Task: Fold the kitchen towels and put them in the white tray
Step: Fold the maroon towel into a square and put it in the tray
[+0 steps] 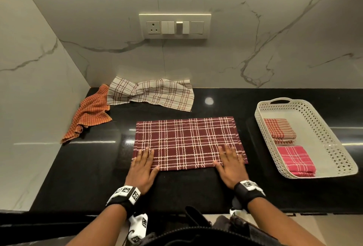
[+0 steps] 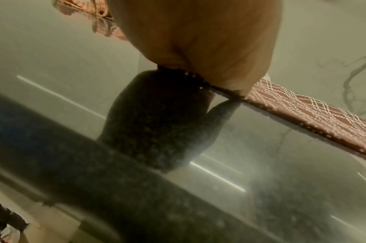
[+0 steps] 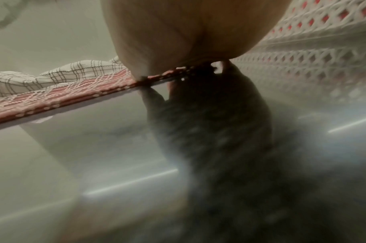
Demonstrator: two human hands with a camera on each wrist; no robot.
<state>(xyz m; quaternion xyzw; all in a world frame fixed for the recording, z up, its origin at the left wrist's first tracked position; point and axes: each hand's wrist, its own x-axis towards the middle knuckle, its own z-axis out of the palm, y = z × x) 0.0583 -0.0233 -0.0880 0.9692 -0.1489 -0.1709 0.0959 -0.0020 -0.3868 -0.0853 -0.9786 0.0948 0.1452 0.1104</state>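
Maroon towel (image 1: 188,143): folded flat on the black counter (image 1: 94,177), left of the white tray (image 1: 334,141).
Left hand (image 1: 142,169): fingers straight, pressing the near-left corner.
Right hand (image 1: 229,165): fingers straight, slightly spread — near-right corner.
Tray: two folded towels inside.

Polished black counter (image 1: 176,186), glossy, streaked with reflected strips of light and one round bright spot. Behind and to the left, pale marble wall panels (image 1: 255,29) with grey veining, meeting in a corner. On the back wall, a cream switch plate (image 1: 174,26) with one socket and several rockers. Below the counter's front edge, a strip of beige floor (image 1: 334,230).
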